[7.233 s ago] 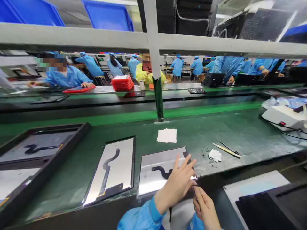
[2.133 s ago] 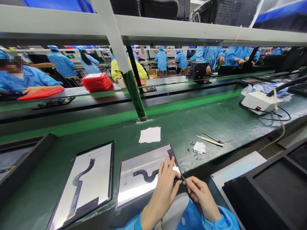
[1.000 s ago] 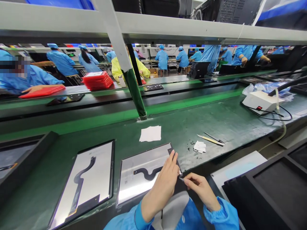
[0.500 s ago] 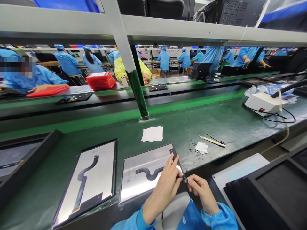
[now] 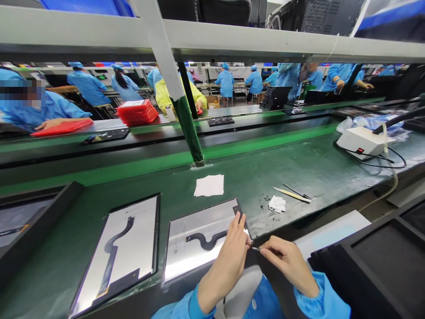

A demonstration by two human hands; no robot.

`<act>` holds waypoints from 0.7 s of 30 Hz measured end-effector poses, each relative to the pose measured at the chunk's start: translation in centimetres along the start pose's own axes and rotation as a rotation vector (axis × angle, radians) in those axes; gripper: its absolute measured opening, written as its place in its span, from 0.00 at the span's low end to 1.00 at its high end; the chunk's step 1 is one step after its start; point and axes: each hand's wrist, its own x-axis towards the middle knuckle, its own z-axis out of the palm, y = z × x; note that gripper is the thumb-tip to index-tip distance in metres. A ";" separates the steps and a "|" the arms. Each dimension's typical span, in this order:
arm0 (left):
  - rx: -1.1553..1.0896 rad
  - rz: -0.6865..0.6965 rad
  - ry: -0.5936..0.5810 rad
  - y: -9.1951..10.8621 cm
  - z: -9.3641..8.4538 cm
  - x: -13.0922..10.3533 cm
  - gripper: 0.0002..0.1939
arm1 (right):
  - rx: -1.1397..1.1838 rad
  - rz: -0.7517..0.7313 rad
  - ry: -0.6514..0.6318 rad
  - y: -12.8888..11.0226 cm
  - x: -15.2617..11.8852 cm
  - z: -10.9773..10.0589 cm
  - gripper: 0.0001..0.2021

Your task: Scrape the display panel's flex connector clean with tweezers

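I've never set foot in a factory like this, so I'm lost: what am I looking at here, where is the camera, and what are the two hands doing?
The one picture comes from a camera worn on a person's head, looking forward and down at their own bare hands in blue sleeves. The left hand rests flat on a silvery panel with a black ribbon cable across it. The right hand pinches a thin tool whose tip meets the panel's corner; I cannot tell what kind of tool it is. The panel lies on a green workbench. To its left lies a second similar panel. Further back are a white paper sheet, small white scraps, slim sticks and a white box with cables. Other workers in blue coats sit at benches behind.
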 end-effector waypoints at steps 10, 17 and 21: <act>-0.018 0.028 0.027 0.4 0.1 -0.4 0.10 | 0.017 0.034 0.213 0.4 -1.4 2.6 0.14; -0.026 -0.031 0.103 0.6 0.8 -1.0 0.09 | 0.551 0.338 0.125 2.2 -1.7 5.5 0.26; -0.071 -0.101 0.085 0.4 1.0 -0.9 0.08 | 0.538 0.306 0.088 2.8 -1.6 5.7 0.27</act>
